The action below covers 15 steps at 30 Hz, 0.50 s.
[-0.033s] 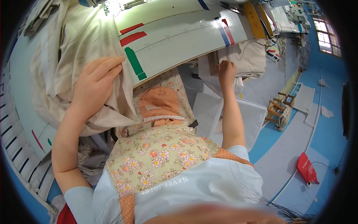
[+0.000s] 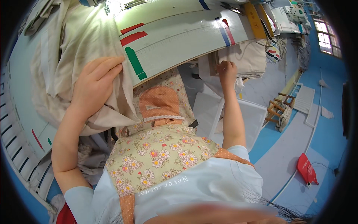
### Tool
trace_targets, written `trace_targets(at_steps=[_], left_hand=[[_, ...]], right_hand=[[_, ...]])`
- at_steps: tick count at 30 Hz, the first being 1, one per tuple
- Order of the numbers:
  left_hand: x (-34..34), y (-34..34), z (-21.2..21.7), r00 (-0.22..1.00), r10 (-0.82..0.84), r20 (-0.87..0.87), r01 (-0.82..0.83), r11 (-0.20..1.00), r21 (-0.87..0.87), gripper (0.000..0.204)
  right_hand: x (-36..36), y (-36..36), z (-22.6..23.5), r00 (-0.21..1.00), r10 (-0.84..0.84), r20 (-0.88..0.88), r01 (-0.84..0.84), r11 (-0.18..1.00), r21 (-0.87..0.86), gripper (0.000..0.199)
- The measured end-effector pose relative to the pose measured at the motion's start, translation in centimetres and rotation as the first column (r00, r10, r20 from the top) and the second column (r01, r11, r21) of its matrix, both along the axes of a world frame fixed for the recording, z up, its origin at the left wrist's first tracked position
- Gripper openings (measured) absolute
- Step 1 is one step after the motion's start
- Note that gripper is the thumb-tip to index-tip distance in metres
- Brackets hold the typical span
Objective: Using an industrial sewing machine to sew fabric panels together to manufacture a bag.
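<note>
A large beige cloth (image 2: 80,31) lies in folds over the left of the white worktable (image 2: 175,46) and hangs over its front edge. My left hand (image 2: 93,84) rests on that cloth, fingers stretched side by side and fingertips at its right edge. The thumb is hidden. Beyond the table's front edge, on the right, my right hand (image 2: 227,72) has its fingers curled beside a brown upright strip (image 2: 213,61) and a stack of folded beige cloth (image 2: 250,59). What those fingers hold, if anything, is hidden.
A lit sewing machine part (image 2: 108,8) stands at the far edge. Coloured tape strips (image 2: 135,63) mark the tabletop. At the far right are a yellow holder (image 2: 254,19) and dark-tipped scissors (image 2: 232,8). White bins (image 2: 251,117) stand below my right arm, near a wooden stool (image 2: 278,108).
The fingers of my right hand have shifted very slightly. My left hand and the cloth under it look the same.
</note>
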<state>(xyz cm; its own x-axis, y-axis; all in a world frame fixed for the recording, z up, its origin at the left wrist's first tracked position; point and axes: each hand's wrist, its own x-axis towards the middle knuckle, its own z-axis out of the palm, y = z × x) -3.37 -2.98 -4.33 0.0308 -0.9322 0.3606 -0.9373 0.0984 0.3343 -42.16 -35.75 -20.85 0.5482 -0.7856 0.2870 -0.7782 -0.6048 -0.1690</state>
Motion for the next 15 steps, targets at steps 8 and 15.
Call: trace_targets(at_steps=[8,15], left_hand=[[0.4,0.1,-0.3,1.000,-0.015,0.015,0.015,1.000,-0.002,0.031],[0.8,0.1,0.0,0.998,-0.057,0.005,0.057,0.998,-0.018,0.035]], right_hand=[[-4.4,-5.2,-0.6,0.861,-0.397,0.317,0.210,0.847,0.489,0.023],[-8.0,-3.1,4.2,0.434,-0.529,0.729,0.251,0.848,0.466,0.021]])
